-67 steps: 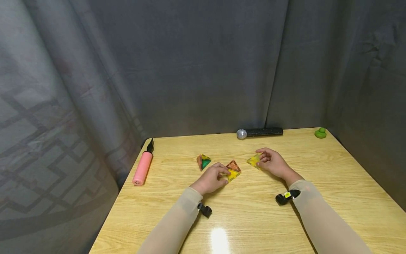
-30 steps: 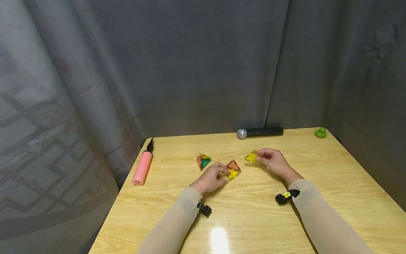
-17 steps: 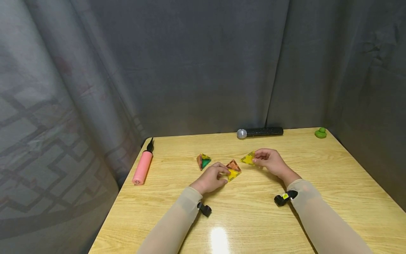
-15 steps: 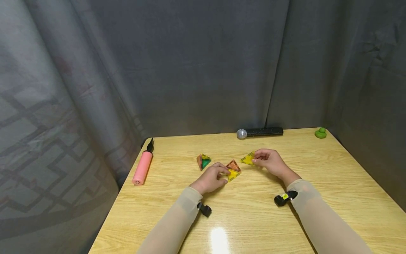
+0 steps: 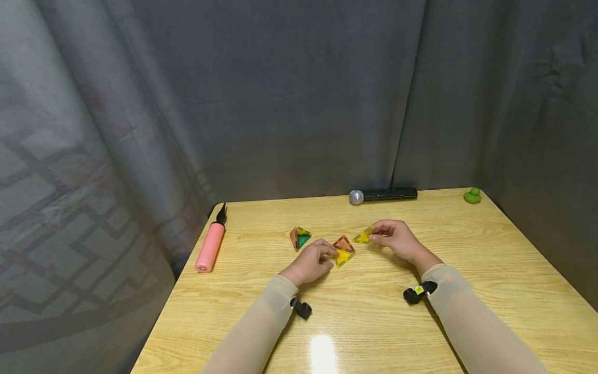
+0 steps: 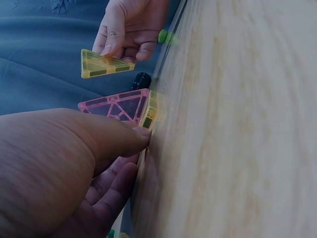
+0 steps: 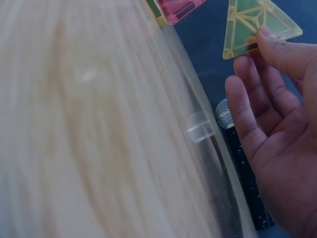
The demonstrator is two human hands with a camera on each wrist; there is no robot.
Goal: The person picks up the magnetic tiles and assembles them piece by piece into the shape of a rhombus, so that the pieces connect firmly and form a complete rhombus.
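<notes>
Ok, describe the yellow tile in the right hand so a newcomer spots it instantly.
On the wooden table, find the black microphone at the back edge. In front of it, the right hand pinches a see-through yellow triangle. Unlike the yellow tile at the left hand, it touches no other tile.

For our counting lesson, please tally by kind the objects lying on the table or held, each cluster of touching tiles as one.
Tile clusters: 2 (green-and-orange cluster, orange-and-yellow cluster)
Single yellow tile: 1
Pink pump: 1
Microphone: 1
Green object: 1
Total: 6
</notes>
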